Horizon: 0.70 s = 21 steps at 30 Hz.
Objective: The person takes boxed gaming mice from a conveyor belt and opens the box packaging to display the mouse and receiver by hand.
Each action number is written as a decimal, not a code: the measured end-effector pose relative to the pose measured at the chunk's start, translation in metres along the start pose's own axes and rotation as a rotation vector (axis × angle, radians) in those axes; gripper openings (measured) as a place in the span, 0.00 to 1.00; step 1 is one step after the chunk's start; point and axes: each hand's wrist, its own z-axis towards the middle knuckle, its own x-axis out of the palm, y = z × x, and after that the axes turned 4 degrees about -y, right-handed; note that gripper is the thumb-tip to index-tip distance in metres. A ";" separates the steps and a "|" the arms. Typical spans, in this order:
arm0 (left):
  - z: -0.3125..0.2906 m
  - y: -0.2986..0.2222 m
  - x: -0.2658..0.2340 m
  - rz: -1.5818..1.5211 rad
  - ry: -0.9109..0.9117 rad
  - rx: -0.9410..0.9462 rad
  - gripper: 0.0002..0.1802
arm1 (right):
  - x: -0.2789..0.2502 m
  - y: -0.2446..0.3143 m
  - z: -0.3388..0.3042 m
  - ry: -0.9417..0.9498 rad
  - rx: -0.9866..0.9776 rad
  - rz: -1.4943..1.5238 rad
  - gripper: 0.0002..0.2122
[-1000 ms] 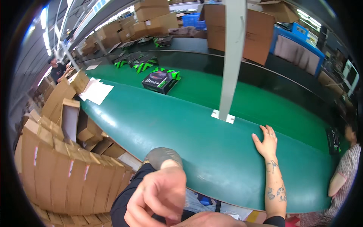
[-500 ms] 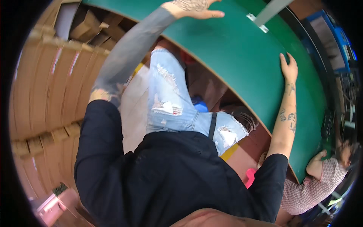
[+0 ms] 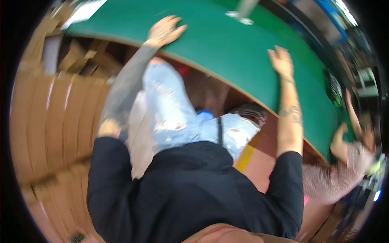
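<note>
My left hand (image 3: 164,32) rests on the green tabletop (image 3: 219,52) near its front edge, fingers apart and nothing in them. Farther right, my right hand (image 3: 281,62) is also on or just over the green surface, its fingers loosely spread with nothing held. Both forearms reach forward across the table's edge. Between the hands, toward the far side, a pale metal post (image 3: 245,9) stands on a white foot fixed to the tabletop. The picture is somewhat blurred by motion.
Stacks of brown cardboard boxes (image 3: 44,117) fill the left side. A white sheet (image 3: 87,10) lies at the table's far left. A co-worker in a patterned top (image 3: 336,178) sits at the right, beside a dark object (image 3: 334,89) on the table. Something blue (image 3: 205,115) shows below.
The whole view has swung, shifting the table and post leftward. My left hand now lies lower in view, fully visible on the table. The co-worker's raised arm now shows.
</note>
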 end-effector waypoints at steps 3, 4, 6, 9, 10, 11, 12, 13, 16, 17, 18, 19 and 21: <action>-0.021 0.021 -0.017 -0.008 0.039 -0.039 0.25 | -0.028 0.067 0.002 -0.019 0.215 0.256 0.27; -0.022 0.027 -0.022 0.000 0.051 -0.029 0.26 | -0.031 0.074 0.007 -0.012 0.225 0.233 0.27; -0.028 0.034 -0.025 0.005 0.081 -0.090 0.26 | -0.036 0.080 0.012 0.031 0.259 0.260 0.28; -0.024 0.009 -0.013 -0.024 0.102 -0.078 0.25 | -0.043 0.060 -0.006 0.083 0.337 0.265 0.29; -0.026 0.011 -0.012 -0.022 0.106 -0.064 0.25 | -0.044 0.060 -0.009 0.098 0.342 0.282 0.30; -0.024 0.012 -0.017 0.006 0.124 -0.056 0.25 | -0.047 0.060 -0.006 0.101 0.344 0.297 0.29; -0.024 0.011 -0.018 0.021 0.134 -0.046 0.25 | -0.046 0.060 -0.008 0.100 0.350 0.309 0.29; -0.026 0.009 -0.019 0.030 0.165 -0.068 0.24 | -0.044 0.061 -0.011 0.115 0.360 0.336 0.30; -0.029 0.018 -0.021 0.061 0.215 -0.052 0.24 | -0.039 0.066 -0.009 0.159 0.392 0.409 0.29; -0.027 0.019 -0.017 0.067 0.235 -0.049 0.25 | -0.036 0.064 -0.009 0.166 0.404 0.414 0.29; -0.029 0.021 -0.013 0.059 0.240 -0.031 0.25 | -0.033 0.064 -0.009 0.168 0.410 0.423 0.29; -0.028 0.027 -0.017 0.082 0.221 -0.033 0.23 | -0.035 0.067 -0.004 0.167 0.402 0.444 0.30; -0.020 0.034 -0.019 0.098 0.197 -0.025 0.22 | -0.038 0.070 0.004 0.167 0.374 0.473 0.30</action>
